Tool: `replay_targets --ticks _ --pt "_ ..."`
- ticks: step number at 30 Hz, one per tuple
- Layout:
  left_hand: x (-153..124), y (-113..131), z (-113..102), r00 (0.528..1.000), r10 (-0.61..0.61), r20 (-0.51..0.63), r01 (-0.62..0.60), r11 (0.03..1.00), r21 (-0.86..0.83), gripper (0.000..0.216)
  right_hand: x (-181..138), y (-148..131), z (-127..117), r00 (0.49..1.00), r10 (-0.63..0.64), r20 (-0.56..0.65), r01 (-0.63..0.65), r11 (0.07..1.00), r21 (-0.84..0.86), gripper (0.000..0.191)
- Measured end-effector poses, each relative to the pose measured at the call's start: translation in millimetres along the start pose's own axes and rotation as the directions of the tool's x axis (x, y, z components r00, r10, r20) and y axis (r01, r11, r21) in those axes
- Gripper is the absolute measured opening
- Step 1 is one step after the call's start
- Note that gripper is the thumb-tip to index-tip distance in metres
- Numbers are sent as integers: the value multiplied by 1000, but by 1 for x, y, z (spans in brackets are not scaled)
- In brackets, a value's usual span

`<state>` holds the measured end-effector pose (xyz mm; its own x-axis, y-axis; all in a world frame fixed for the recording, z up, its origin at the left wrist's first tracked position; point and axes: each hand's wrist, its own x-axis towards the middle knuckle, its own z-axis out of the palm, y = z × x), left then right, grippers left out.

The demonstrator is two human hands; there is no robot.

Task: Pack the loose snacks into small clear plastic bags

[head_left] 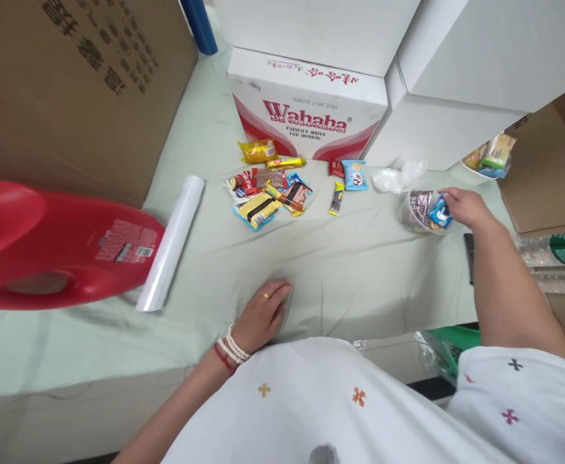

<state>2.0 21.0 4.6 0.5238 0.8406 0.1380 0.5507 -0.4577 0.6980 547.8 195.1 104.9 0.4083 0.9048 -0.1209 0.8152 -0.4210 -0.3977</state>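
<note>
My right hand is at the right of the table, its fingers pinching a small blue snack packet at the rim of a clear plastic tub. A brown-and-white packet also sits in that tub. On the cloth near the table's front edge rests my left hand, fingers curled together with nothing seen in them. Beyond it lies a pile of snack packets. A light-blue packet, a small red packet and a thin yellow-and-grey packet lie between pile and tub.
A Wahaha water carton and white boxes line the back. At left stand a large cardboard box, a red plastic object and a white roll. Crumpled clear plastic and another filled tub are at right.
</note>
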Motion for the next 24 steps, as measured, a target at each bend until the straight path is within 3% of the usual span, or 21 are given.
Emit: replay_targets --ticks 3,6,9,12,14,16,18,21,24 --pt "-1 1 2 999 34 -2 -34 999 15 46 -2 -8 21 988 -137 -67 125 979 -163 30" --pt "-1 1 1 998 55 -2 -55 998 12 47 -8 -6 24 948 -286 -143 214 899 -382 34" --pt "-2 0 -1 998 59 -18 -59 998 13 45 -3 -12 9 926 -305 -225 171 866 -470 42" --pt "-2 0 -1 996 79 -44 -78 997 14 45 17 -37 -8 888 -273 -369 75 879 -471 42" --pt "-2 -1 1 994 90 -56 -89 996 16 43 34 -62 -7 915 -295 -276 124 856 -503 48" --pt "-2 -3 3 992 104 -68 -103 995 16 40 49 -89 7 938 -347 15 296 773 -561 45" --pt "-3 -4 5 990 121 -73 -120 993 12 35 57 -113 31 901 -351 254 432 680 -592 32" --pt "-7 -4 4 992 108 -66 -109 994 -13 31 59 -136 69 901 -309 305 434 618 -655 29" --pt "-12 -2 -3 996 23 -84 -30 996 -84 28 47 -141 85 934 -240 263 356 674 -648 23"
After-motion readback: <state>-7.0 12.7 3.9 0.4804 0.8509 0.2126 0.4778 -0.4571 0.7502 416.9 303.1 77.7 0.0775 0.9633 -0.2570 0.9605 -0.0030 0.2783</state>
